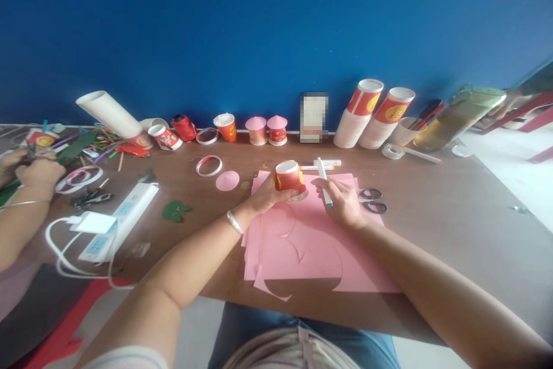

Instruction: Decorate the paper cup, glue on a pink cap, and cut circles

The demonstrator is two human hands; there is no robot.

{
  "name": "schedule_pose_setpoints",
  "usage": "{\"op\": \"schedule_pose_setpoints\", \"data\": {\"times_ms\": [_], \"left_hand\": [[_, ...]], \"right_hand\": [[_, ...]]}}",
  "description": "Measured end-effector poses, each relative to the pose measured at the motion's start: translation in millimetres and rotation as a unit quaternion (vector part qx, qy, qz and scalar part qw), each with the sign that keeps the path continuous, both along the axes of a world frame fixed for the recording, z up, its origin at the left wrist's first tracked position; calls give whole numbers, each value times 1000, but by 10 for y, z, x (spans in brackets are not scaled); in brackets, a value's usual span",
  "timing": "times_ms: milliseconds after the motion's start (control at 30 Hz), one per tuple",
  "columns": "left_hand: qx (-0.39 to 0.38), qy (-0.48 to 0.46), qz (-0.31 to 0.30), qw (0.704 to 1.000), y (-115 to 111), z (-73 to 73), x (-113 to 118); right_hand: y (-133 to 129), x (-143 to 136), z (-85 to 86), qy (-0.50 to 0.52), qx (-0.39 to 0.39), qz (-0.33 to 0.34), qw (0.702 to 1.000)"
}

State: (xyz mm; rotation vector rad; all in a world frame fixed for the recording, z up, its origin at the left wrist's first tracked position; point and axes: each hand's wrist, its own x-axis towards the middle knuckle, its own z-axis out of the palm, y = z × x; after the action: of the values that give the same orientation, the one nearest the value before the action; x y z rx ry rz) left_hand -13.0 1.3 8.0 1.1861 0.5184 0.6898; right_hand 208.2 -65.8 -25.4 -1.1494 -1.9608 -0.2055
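My left hand (268, 196) is wrapped round a red paper cup (285, 179) with a white inside, held above a stack of pink paper (298, 259). To its right, my right hand (343, 202) grips a white marker (322, 173) that has a teal end pointing down. The marker is apart from the cup. Curved cuts and loose strips show in the top pink sheet. Scissors (375, 206) with dark handles lie at the paper's right edge. Behind my hands rest another white marker (330, 163) and a pink paper disc (227, 181).
Along the blue wall stand stacked paper cups (352, 121), two small cups with pink cone tops (277, 127) and a tilted bottle (458, 118). A power strip (121, 222) with a white cable lies left. At far left a co-worker's hands (38, 170) work over craft scraps.
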Motion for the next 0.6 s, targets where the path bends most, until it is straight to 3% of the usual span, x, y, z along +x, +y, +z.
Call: {"op": "schedule_pose_setpoints", "data": {"times_ms": [233, 600], "left_hand": [[31, 0, 21, 999, 27, -51, -7], [37, -27, 5, 999, 26, -48, 5]], "right_hand": [[44, -22, -111, 27, -20, -16, 999], [55, -68, -114, 12, -35, 12, 999]]}}
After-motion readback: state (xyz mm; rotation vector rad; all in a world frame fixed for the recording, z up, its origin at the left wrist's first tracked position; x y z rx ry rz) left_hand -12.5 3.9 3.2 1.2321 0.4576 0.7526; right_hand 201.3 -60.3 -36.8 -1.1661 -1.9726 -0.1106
